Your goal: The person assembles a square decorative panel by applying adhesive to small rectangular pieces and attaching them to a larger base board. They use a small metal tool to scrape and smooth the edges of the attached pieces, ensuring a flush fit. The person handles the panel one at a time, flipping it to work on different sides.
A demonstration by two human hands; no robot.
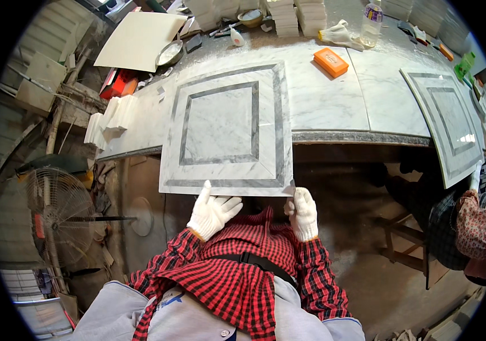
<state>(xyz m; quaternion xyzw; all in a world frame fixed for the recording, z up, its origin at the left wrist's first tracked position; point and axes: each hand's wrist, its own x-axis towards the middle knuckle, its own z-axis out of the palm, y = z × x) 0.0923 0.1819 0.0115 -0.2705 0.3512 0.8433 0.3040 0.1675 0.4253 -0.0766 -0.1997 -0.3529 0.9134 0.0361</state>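
Note:
A square white marble tile [220, 128] with two grey inlaid frames lies on the worktable, its near part jutting out past the table edge. My left hand [212, 215], in a white knit glove, is at that near edge. Its thumb reaches up over the edge, and its fingers are stretched out and apart just below. At the tile's near right corner is my right hand [302, 211], gloved too, with its fingers curled. A small dark bit shows by its fingertips; whether it is held cannot be made out.
An orange box [331, 62] lies on white slabs [328, 102]. Behind are a white glove [338, 35], a clear bottle [371, 25] and stacked tiles [283, 17]. At right, a person [476, 221] is by a similar tile [444, 116]. A fan [55, 219] stands left.

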